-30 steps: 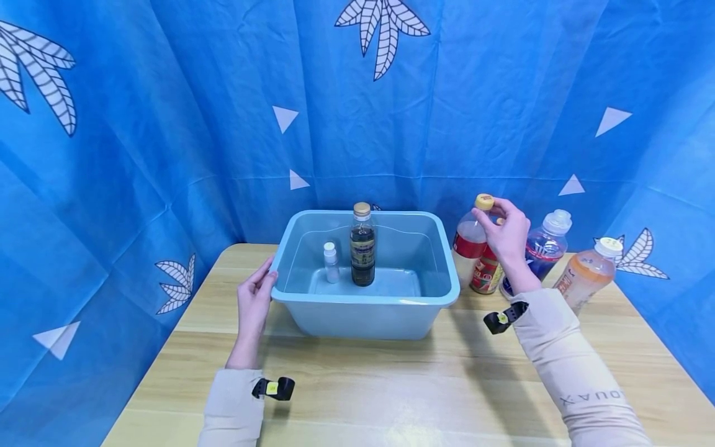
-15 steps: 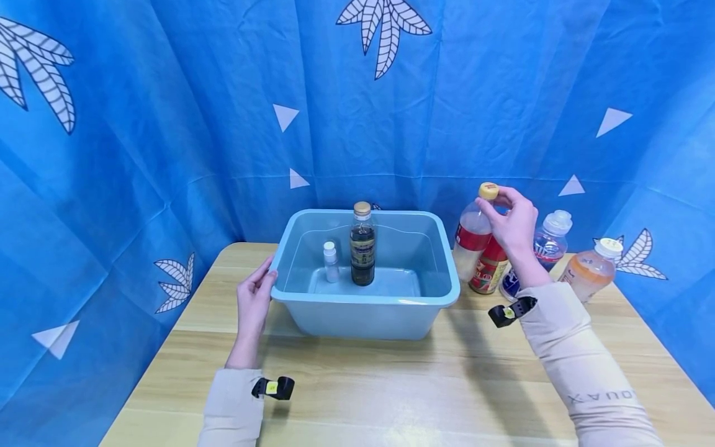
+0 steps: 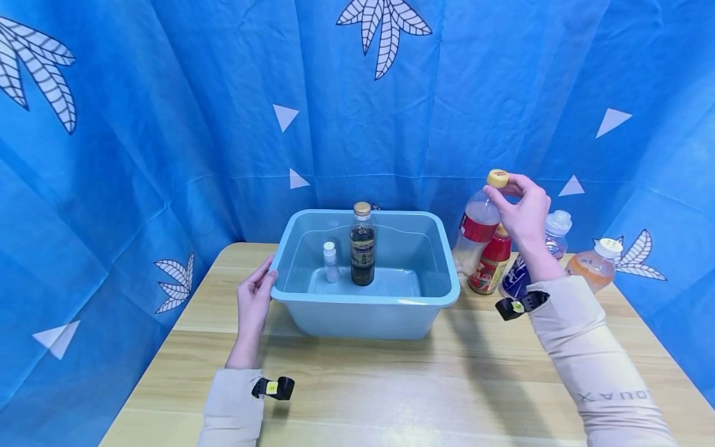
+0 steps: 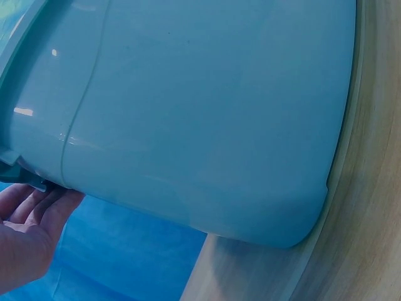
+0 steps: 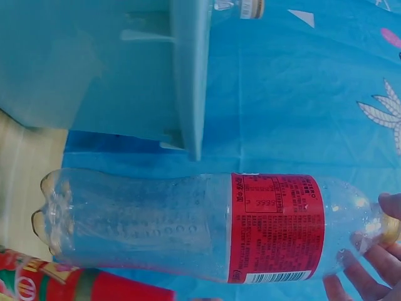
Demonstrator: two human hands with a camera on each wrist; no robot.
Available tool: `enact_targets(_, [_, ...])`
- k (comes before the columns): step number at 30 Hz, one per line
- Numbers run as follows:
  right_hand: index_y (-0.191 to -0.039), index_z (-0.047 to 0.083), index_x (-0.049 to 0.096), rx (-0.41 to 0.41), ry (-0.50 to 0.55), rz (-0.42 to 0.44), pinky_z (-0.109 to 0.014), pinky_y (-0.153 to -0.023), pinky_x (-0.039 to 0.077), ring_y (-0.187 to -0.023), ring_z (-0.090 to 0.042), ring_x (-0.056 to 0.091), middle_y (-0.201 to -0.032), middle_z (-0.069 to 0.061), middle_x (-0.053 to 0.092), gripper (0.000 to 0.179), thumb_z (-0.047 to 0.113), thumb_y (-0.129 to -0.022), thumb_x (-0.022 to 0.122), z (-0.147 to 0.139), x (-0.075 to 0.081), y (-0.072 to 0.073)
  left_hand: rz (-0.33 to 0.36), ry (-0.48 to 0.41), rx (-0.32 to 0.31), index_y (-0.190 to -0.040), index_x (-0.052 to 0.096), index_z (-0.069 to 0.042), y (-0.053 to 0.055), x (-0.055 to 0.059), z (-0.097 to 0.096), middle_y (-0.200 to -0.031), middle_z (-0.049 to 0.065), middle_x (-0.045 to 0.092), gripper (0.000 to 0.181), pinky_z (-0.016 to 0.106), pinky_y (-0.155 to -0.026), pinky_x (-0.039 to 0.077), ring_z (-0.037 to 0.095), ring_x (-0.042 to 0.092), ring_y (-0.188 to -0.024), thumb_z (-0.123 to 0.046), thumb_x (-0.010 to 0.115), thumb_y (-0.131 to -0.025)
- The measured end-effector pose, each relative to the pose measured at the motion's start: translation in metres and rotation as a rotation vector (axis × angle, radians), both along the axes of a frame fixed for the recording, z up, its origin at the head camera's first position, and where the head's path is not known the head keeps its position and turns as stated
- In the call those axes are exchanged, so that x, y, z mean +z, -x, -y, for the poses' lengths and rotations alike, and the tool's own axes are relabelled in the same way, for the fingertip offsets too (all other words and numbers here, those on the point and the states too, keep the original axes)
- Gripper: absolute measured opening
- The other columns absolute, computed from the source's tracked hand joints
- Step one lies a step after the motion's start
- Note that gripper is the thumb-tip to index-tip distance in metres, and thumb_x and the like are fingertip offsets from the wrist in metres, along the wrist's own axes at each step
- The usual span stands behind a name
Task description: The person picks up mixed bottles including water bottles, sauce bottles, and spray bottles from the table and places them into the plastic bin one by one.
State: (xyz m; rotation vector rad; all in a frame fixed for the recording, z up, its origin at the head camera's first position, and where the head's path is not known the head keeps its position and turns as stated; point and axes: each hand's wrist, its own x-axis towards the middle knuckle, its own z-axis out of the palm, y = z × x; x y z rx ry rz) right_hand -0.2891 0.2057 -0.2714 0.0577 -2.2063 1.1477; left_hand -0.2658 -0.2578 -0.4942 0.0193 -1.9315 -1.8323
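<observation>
A clear plastic bottle [image 3: 473, 233] with a red label and yellow cap tilts in my right hand [image 3: 526, 208], pinched near its cap. In the right wrist view that clear bottle [image 5: 150, 219] looks empty, its base close to the tabletop. My left hand [image 3: 257, 298] grips the left rim of the light-blue plastic tub [image 3: 365, 320]. Its fingers curl under the rim in the left wrist view. Inside the tub stand a dark-filled glass bottle [image 3: 363, 254] and a small white-capped bottle [image 3: 331, 264].
Right of the tub stand a red-labelled jar [image 3: 487, 264], a blue-labelled bottle [image 3: 516, 276] partly behind my right hand, and an orange-topped bottle [image 3: 592, 267] partly behind the sleeve. A blue curtain [image 3: 357, 124] hangs behind the wooden table [image 3: 357, 391].
My right hand has risen and shifted right, lifting the clear bottle with it; more of the red jar shows now. The left hand and tub have stayed put.
</observation>
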Motion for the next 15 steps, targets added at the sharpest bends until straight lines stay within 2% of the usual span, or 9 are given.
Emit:
enact_targets(2, [-0.111,0.005,0.06,-0.003,0.0,-0.009,-0.04,-0.088,0.039,-0.1,-0.026,0.056,-0.106,-0.014,0.062,0.043,0.035,-0.08,0.064,0.0,0.004,-0.001,0.015,-0.025,-0.019,-0.125,0.052,-0.023,-0.002,0.004,-0.001,-0.123,0.002,0.053,0.04,0.026,-0.078,0.048,0.018,0.054,-0.107,-0.032,0.057,-0.086])
enact_targets(3, [-0.112,0.006,0.06,-0.006,-0.003,-0.006,-0.04,-0.086,0.04,-0.1,-0.025,0.056,-0.107,-0.013,0.062,0.044,0.036,-0.08,0.063,0.0,0.006,-0.002,0.01,-0.064,-0.047,-0.125,0.053,-0.019,-0.012,0.018,-0.007,-0.123,0.005,0.054,0.039,0.028,-0.08,0.048,0.019,0.054,-0.106,-0.027,0.056,-0.087])
enact_targets(4, [-0.112,0.006,0.06,-0.008,-0.007,-0.003,-0.039,-0.085,0.041,-0.1,-0.025,0.056,-0.107,-0.013,0.062,0.044,0.037,-0.08,0.063,0.0,0.008,-0.002,0.014,-0.068,-0.047,-0.125,0.053,-0.018,-0.013,0.019,-0.007,-0.123,0.005,0.054,0.039,0.028,-0.08,0.048,0.019,0.054,-0.106,-0.027,0.056,-0.087])
enact_targets(5, [-0.112,0.006,0.06,-0.007,-0.009,-0.003,-0.038,-0.084,0.041,-0.1,-0.024,0.056,-0.107,-0.012,0.062,0.044,0.037,-0.08,0.062,0.0,0.01,-0.003,0.026,-0.031,-0.015,-0.125,0.053,-0.022,-0.003,0.005,-0.001,-0.122,0.003,0.054,0.04,0.026,-0.078,0.049,0.018,0.054,-0.105,-0.032,0.057,-0.086])
enact_targets(9, [-0.112,0.007,0.06,0.0,-0.007,-0.003,-0.035,-0.084,0.041,-0.1,-0.023,0.057,-0.107,-0.011,0.062,0.044,0.037,-0.08,0.062,0.001,0.017,-0.005,0.018,-0.013,0.012,-0.123,0.054,-0.028,-0.003,0.003,-0.001,-0.121,0.0,0.055,0.039,0.027,-0.077,0.049,0.017,0.055,-0.104,-0.037,0.057,-0.085])
enact_targets(10, [-0.112,0.007,0.06,0.001,-0.004,-0.006,-0.034,-0.084,0.042,-0.099,-0.022,0.057,-0.107,-0.011,0.062,0.044,0.037,-0.08,0.063,0.001,0.018,-0.006,0.026,0.017,0.042,-0.123,0.054,-0.031,0.007,-0.011,0.005,-0.121,-0.003,0.055,0.04,0.026,-0.076,0.049,0.016,0.055,-0.104,-0.041,0.057,-0.083])
enact_targets(15, [-0.111,0.008,0.061,0.004,0.005,-0.039,-0.029,-0.082,0.044,-0.097,-0.019,0.058,-0.106,-0.009,0.063,0.042,0.036,-0.08,0.064,0.0,0.027,-0.009,0.008,0.026,0.051,-0.122,0.054,-0.032,0.01,-0.016,0.005,-0.121,-0.004,0.055,0.039,0.029,-0.076,0.05,0.017,0.055,-0.104,-0.041,0.056,-0.084])
